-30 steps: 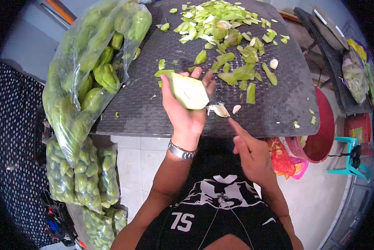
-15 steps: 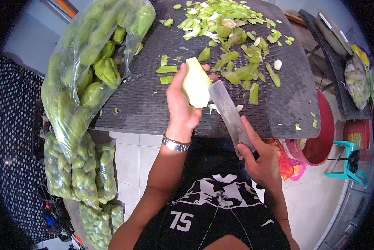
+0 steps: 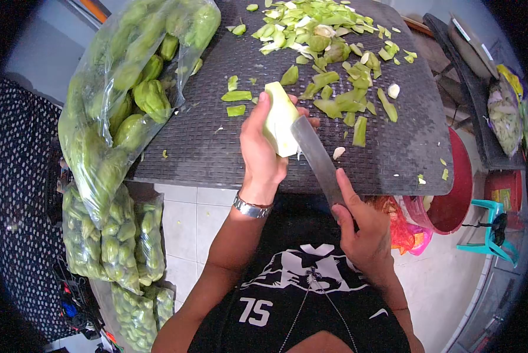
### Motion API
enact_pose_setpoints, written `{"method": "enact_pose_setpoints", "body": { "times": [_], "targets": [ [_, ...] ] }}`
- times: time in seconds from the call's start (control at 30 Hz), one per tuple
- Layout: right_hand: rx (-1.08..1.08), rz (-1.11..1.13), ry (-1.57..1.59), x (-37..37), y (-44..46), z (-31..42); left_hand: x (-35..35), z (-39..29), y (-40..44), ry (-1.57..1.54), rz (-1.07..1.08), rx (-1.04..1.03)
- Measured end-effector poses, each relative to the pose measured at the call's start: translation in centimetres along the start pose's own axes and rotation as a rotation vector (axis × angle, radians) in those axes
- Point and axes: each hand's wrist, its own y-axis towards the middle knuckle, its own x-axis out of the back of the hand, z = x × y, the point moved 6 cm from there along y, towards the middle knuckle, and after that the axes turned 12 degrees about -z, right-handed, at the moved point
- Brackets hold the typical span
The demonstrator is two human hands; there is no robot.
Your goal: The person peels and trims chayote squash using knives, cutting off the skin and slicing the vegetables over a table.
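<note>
My left hand (image 3: 261, 138) is wrapped round a peeled chayote (image 3: 280, 117), pale green and smooth, held over the near part of the dark woven table (image 3: 217, 159). In my right hand (image 3: 361, 226) is a broad-bladed knife (image 3: 318, 159), gripped by its handle, which my fingers hide. The blade's tip end lies against the right side of the chayote. Strips of green peel (image 3: 349, 101) are scattered beyond my hands, and a larger heap of peelings (image 3: 311, 26) lies at the far side.
A clear plastic bag of unpeeled chayotes (image 3: 152, 100) covers the table's left side. More packed bags (image 3: 120, 241) stand below it on the left. At right are a red tub (image 3: 461, 182), a teal stool (image 3: 487, 232) and a side shelf with a plastic-wrapped bundle (image 3: 504, 117).
My left hand has shifted slightly right and down with the chayote, which is turned a little. The knife blade has tilted more edge-on and moved slightly left and down.
</note>
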Motion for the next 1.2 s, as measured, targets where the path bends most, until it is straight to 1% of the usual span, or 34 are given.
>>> {"method": "enact_pose_setpoints", "body": {
  "times": [0.1, 0.17, 0.27, 0.33, 0.4, 0.5, 0.57, 0.67, 0.73, 0.9, 0.97, 1.07, 1.17, 1.2],
  "targets": [
    [0.015, -0.014, -0.046, 0.0, -0.3, 0.2, -0.1, -0.2, -0.2, 0.028, -0.016, -0.036],
    [-0.011, 0.015, -0.051, 0.2, -0.2, 0.3, 0.0, -0.1, -0.2, 0.036, -0.027, -0.045],
    [0.011, 0.01, -0.023, 0.2, 0.1, 0.0, 0.1, -0.1, -0.1, 0.025, 0.011, -0.024],
    [-0.001, 0.015, 0.06, 0.1, 0.1, -0.7, -0.1, -0.3, -0.3, -0.02, 0.041, 0.053],
    [-0.061, 0.041, 0.195, -0.1, 0.0, -1.3, -0.2, -0.1, -0.4, -0.042, 0.055, 0.105],
    [-0.28, 0.113, 0.375, -0.4, 0.2, -1.8, -0.4, 0.7, -0.7, -0.052, 0.042, 0.156],
    [-0.284, 0.095, 0.384, -0.9, 0.0, -2.2, -0.6, 1.4, -1.1, -0.06, 0.013, 0.196],
    [-0.243, 0.105, 0.372, -1.0, -0.3, -2.4, -0.4, 1.3, -0.7, -0.063, -0.008, 0.178],
    [-0.269, 0.129, 0.385, -0.9, -0.3, -2.5, -0.5, 1.3, -0.7, -0.03, -0.018, 0.163],
    [-0.45, 0.239, 0.446, -0.3, -0.5, -3.1, -0.6, 1.2, -1.0, 0.049, 0.01, 0.148],
    [-0.422, 0.238, 0.444, 0.0, -0.5, -2.8, -0.5, 1.1, -0.7, 0.049, 0.05, 0.155],
    [-0.43, 0.236, 0.467, 0.4, -0.5, -2.6, -0.4, 1.1, -0.6, 0.144, 0.051, 0.089],
    [-0.558, 0.31, 0.501, 0.8, -0.5, -2.7, -0.4, 0.6, -1.0, 0.185, 0.055, 0.022],
    [-0.612, 0.35, 0.508, 0.8, -0.6, -2.8, -0.4, 0.7, -1.1, 0.13, 0.044, 0.04]
  ]
}}
